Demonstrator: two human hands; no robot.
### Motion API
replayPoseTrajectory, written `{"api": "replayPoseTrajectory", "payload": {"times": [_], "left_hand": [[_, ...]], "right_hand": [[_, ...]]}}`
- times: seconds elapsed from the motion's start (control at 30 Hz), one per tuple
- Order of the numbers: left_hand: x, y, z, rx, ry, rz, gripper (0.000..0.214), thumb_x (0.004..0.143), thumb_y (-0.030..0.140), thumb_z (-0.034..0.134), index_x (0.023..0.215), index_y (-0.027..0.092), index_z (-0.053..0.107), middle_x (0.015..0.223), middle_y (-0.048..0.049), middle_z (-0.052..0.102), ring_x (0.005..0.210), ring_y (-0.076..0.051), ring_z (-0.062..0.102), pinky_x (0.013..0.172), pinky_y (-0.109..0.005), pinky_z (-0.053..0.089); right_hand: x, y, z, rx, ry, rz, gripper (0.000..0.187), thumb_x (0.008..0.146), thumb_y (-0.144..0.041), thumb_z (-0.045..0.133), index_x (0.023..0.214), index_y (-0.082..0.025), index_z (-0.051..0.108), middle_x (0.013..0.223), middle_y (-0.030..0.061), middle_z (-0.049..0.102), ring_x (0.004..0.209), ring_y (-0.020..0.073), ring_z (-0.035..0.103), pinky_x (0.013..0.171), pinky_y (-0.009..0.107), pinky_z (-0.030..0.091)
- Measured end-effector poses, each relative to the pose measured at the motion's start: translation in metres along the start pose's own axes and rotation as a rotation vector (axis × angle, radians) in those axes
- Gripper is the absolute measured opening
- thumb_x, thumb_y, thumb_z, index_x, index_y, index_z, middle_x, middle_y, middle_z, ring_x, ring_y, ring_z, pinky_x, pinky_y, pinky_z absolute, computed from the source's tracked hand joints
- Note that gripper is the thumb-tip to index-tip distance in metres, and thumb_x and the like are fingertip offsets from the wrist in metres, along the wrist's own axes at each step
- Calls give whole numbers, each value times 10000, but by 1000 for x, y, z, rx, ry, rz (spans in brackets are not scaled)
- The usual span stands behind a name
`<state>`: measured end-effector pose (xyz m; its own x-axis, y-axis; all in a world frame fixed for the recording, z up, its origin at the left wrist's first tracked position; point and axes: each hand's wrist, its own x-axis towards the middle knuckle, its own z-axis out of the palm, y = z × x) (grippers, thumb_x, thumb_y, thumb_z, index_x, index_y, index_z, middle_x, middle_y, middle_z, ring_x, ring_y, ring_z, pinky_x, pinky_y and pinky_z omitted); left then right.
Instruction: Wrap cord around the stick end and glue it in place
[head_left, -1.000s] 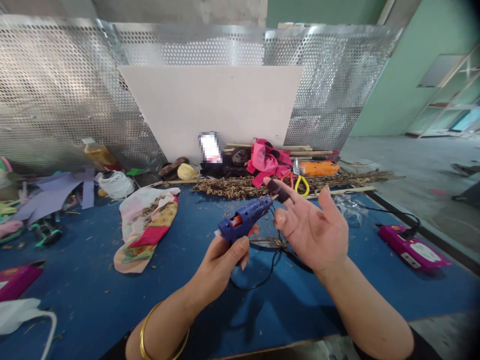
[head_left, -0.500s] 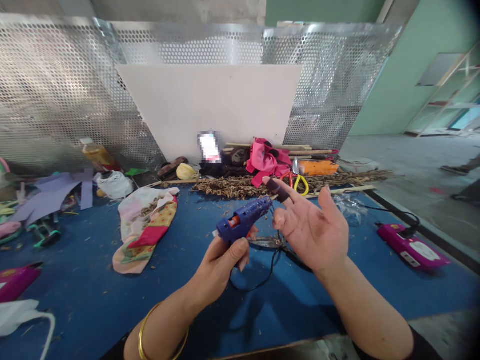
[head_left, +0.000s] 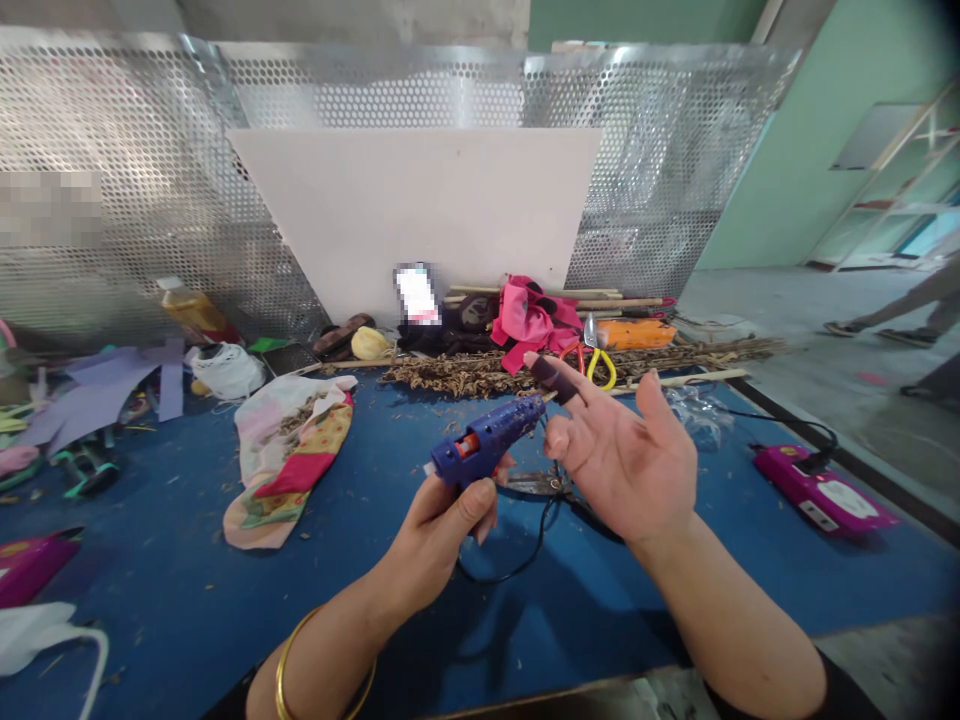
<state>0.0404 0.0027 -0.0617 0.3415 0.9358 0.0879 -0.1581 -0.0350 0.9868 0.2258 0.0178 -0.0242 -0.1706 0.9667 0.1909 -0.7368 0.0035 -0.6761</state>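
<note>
My left hand is wrapped around the handle of a blue glue gun, whose nozzle points up and to the right. The nozzle tip is at a dark brown strip around an outstretched finger of my right hand; whether they touch I cannot tell. That hand is palm up, thumb apart, with another finger bent. Behind the glue gun, scissors with dark handles lie on the blue table, partly hidden. A black cord loops below them.
A patchwork cloth lies to the left. Dried plant stalks, pink cloth and yellow-handled scissors sit at the back. A purple power strip is at right. A lit phone leans against a white board.
Both hands and the glue gun stay almost still. At the far right, a walking person's legs have come further into view. The camera view has shifted very slightly.
</note>
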Motion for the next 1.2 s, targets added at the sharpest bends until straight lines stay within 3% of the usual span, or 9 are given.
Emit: {"api": "replayPoseTrajectory", "payload": {"times": [0.4,0.8,1.2], "left_hand": [[0,-2,-1,8,-15,5,464,832,517,599,1057,111,608,565,36,480,529,-95,417,565,-251,347],[1,3,2,-30,-54,21,430,833,492,610,1051,121,617,555,31,486,516,-97,416,535,-249,352],[1,3,0,-11,-2,16,481,819,539,600,1063,124,611,566,41,476,520,-95,410,578,-261,351]], "right_hand": [[0,0,0,-2,20,6,561,890,-593,352,1195,-193,600,1306,92,561,638,140,605,615,329,516],[1,-1,1,3,20,15,598,903,-602,282,1198,-185,593,1375,93,509,637,136,591,618,313,519],[1,-1,-1,-1,18,13,600,905,-600,290,1190,-174,601,1291,110,575,604,134,583,594,310,512]]}}
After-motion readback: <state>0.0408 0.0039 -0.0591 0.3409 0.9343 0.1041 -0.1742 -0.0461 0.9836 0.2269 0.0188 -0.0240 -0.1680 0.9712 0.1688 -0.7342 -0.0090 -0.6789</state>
